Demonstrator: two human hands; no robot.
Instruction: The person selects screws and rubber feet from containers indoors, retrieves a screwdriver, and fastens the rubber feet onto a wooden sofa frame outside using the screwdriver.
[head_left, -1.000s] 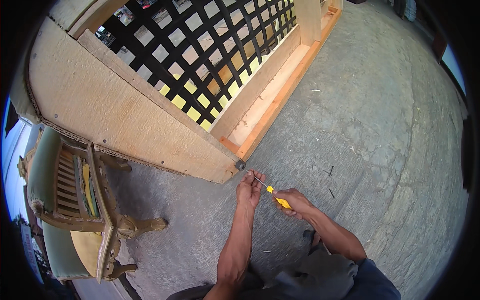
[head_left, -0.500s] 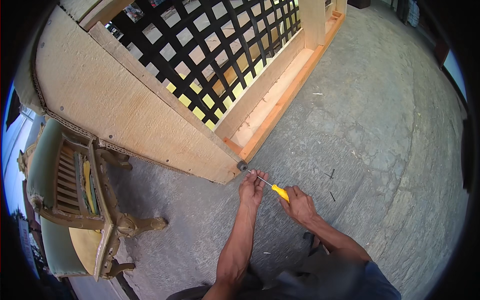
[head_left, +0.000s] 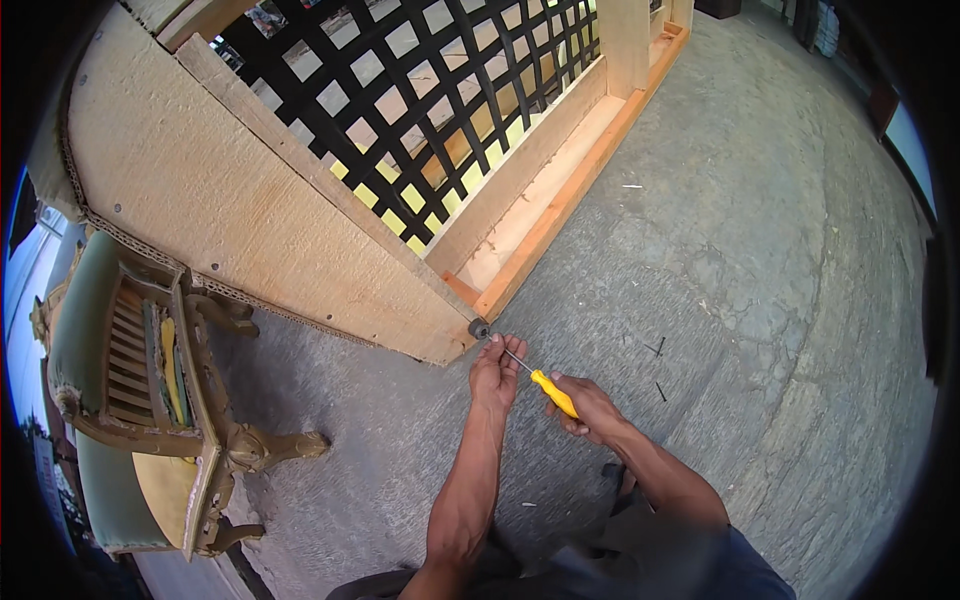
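A screwdriver (head_left: 553, 393) with a yellow handle slants up and left, its thin metal shaft pointing at a small dark round foot (head_left: 479, 328). That foot sits on the lower corner of a wooden furniture frame (head_left: 300, 240). Around the handle, the fingers of my right hand (head_left: 590, 408) are closed. My left hand (head_left: 494, 375) is just below the foot, with its fingertips pinched about the shaft near its front end. The tip and any screw there are too small to make out.
Two dark screws (head_left: 660, 391) lie on the grey concrete floor (head_left: 740, 300) to the right. On the left stands a carved chair (head_left: 120, 370) with green upholstery. Black webbing (head_left: 400, 110) is woven across the frame's opening.
My right hand has turned about the handle, its fingers now wrapped further underneath. The screwdriver and both hands appear slightly further left, along with the whole view.
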